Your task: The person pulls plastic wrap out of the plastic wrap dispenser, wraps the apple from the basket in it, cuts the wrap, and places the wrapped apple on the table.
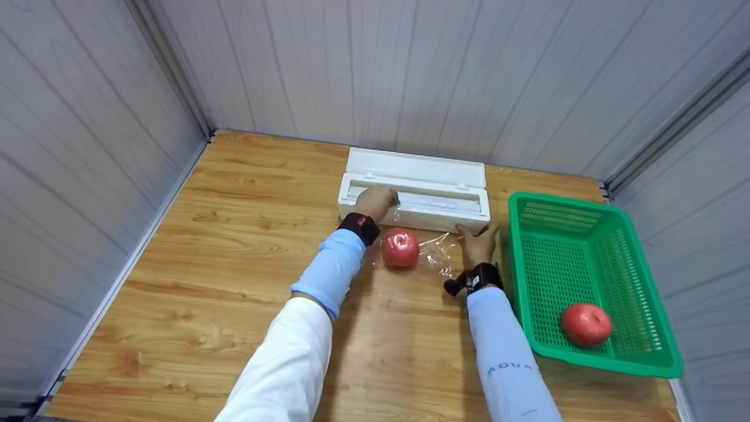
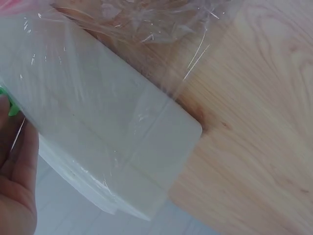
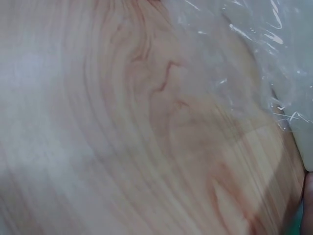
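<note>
A white cling film box [image 1: 413, 218] stands with its lid raised and a roll [image 1: 439, 203] inside. Curled fingers of my left hand [image 1: 375, 203] pinch clear cling film [image 2: 142, 117] above the box's front. That film stretches over the front wall in the left wrist view. My right hand [image 1: 480, 245] holds the box's front right corner, thumb against the front; most of its fingers are hidden. A red apple [image 1: 401, 248] sits before the box, with crumpled film [image 1: 438, 255] about it. Only a fingertip [image 3: 307, 198] of the right hand shows in the right wrist view.
A green plastic basket [image 1: 517, 281] stands right of my right forearm. Inside it lies another red apple [image 1: 586, 324]. Pale panel walls [image 1: 422, 76] enclose the wooden table [image 1: 234, 258] at the back and sides.
</note>
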A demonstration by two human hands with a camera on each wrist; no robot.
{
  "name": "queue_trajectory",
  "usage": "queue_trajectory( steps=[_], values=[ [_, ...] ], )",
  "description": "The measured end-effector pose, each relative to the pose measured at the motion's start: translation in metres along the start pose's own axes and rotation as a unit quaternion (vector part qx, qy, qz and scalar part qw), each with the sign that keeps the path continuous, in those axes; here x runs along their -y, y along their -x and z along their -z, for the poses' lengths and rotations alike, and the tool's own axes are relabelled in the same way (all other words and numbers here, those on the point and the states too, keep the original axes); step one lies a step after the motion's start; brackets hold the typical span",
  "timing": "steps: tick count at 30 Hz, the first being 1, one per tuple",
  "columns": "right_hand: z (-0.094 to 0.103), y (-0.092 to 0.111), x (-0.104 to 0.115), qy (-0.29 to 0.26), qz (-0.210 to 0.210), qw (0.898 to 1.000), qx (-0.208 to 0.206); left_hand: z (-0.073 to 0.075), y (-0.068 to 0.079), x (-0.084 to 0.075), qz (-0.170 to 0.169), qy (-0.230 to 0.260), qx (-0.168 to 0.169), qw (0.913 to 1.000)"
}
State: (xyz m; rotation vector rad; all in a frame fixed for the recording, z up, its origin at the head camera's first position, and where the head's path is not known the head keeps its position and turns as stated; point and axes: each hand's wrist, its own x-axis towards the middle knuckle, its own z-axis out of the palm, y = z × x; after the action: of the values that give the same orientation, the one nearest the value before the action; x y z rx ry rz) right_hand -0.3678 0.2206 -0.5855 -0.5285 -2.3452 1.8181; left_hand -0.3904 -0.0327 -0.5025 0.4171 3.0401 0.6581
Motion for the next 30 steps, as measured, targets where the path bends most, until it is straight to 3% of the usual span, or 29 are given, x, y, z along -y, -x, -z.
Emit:
queue_trajectory(
  steps=[14, 30],
  values=[
    [0.003, -0.003, -0.002, 0.004, -0.009, 1.0, 0.011, 0.008, 0.01, 0.02, 0.025, -0.005, -0.02, 0.9995],
    [0.001, -0.005, -0.004, -0.022, -0.011, 1.0, 0.005, 0.014, 0.02, 0.031, 0.006, -0.014, -0.04, 0.9991]
  ],
)
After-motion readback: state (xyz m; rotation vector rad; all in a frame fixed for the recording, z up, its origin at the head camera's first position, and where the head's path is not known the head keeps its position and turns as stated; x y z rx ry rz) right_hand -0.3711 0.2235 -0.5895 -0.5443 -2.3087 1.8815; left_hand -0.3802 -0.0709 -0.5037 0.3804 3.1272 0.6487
